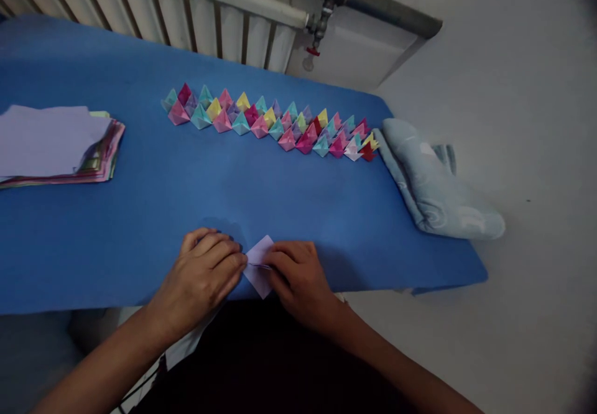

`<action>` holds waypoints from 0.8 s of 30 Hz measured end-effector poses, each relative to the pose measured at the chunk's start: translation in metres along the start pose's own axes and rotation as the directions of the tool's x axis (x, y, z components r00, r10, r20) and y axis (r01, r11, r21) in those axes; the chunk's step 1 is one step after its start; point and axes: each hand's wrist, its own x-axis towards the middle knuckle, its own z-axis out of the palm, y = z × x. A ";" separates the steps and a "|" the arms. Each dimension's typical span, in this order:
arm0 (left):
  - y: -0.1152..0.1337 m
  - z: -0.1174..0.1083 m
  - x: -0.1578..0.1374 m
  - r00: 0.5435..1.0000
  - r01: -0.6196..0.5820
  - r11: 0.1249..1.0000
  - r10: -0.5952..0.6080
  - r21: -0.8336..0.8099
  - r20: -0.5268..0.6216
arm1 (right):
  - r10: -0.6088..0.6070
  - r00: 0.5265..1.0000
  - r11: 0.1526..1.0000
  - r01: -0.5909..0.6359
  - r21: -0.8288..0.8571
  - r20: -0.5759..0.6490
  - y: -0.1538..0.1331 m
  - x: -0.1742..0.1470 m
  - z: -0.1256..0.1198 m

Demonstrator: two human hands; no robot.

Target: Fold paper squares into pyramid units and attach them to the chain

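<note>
A small folded square of lilac paper is held between my two hands near the front edge of the blue table, one corner pointing away from me. A crease or slit runs across its middle. My left hand pinches its left corner with thumb and fingertips, the other fingers curled. On the opposite side, my right hand grips the right corner, its fingers bent over the paper. The fingertips cover both side corners.
Several folded paper boats in many colours stand in rows at the back of the blue table. A stack of coloured paper sheets lies at left. A folded grey-green blanket rests at right. Behind are a radiator and a pipe.
</note>
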 end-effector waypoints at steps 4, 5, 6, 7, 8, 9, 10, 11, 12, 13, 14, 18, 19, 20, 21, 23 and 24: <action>0.002 0.000 0.004 0.997 0.079 0.997 -0.078 -0.029 0.020 | 0.042 0.999 0.999 -0.042 0.020 -0.022 -0.001 0.002 0.002; 0.003 0.000 0.005 0.995 0.097 0.995 -0.097 -0.031 0.022 | 0.050 0.998 0.998 -0.050 0.028 -0.023 -0.001 0.003 0.002; 0.004 0.000 0.005 0.993 0.117 0.993 -0.116 -0.030 0.025 | 0.058 0.998 0.998 -0.057 0.034 -0.025 -0.002 0.004 0.002; 0.005 0.000 0.006 0.990 0.138 0.990 -0.138 -0.026 0.028 | 0.065 0.997 0.997 -0.064 0.037 -0.028 -0.002 0.004 0.002; 0.007 0.000 0.007 0.987 0.160 0.987 -0.159 -0.022 0.032 | 0.071 0.997 0.997 -0.070 0.038 -0.033 -0.003 0.005 0.002; 0.008 0.000 0.007 0.983 0.181 0.983 -0.180 -0.018 0.033 | 0.077 0.996 0.996 -0.076 0.036 -0.036 -0.003 0.005 0.003; 0.009 0.001 0.008 0.979 0.202 0.979 -0.202 -0.013 0.029 | 0.082 0.996 0.996 -0.081 0.034 -0.042 -0.003 0.005 0.003; 0.010 0.002 0.008 0.975 0.222 0.975 -0.222 -0.008 0.023 | 0.088 0.995 0.996 -0.087 0.032 -0.045 -0.003 0.006 0.003; 0.011 0.002 0.009 0.971 0.239 0.971 -0.238 -0.005 0.017 | 0.093 0.995 0.995 -0.092 0.030 -0.046 -0.003 0.006 0.004; 0.012 0.003 0.009 0.967 0.253 0.968 -0.253 -0.002 0.013 | 0.098 0.994 0.995 -0.096 0.030 -0.045 -0.003 0.006 0.004; 0.012 0.004 0.009 0.964 0.264 0.964 -0.264 -0.001 0.012 | 0.103 0.994 0.994 -0.102 0.029 -0.043 -0.003 0.006 0.004; 0.014 0.006 0.010 0.956 0.294 0.956 -0.294 -0.003 0.005 | 0.122 0.991 0.992 -0.120 0.031 -0.050 -0.005 0.006 0.005; 0.014 0.006 0.011 0.953 0.304 0.953 -0.304 -0.001 0.007 | 0.126 0.991 0.992 -0.124 0.033 -0.056 -0.005 0.006 0.005; 0.015 0.006 0.011 0.950 0.313 0.950 -0.313 0.004 0.014 | 0.129 0.990 0.991 -0.127 0.035 -0.061 -0.005 0.006 0.005; 0.015 0.006 0.011 0.946 0.323 0.946 -0.323 0.009 0.022 | 0.133 0.989 0.991 -0.131 0.036 -0.065 -0.006 0.006 0.005; 0.017 0.006 0.012 0.940 0.338 0.941 -0.338 0.014 0.030 | 0.141 0.988 0.990 -0.139 0.034 -0.062 -0.005 0.006 0.006; 0.018 0.006 0.013 0.939 0.342 0.940 -0.342 0.013 0.029 | 0.146 0.988 0.989 -0.144 0.032 -0.058 -0.005 0.006 0.006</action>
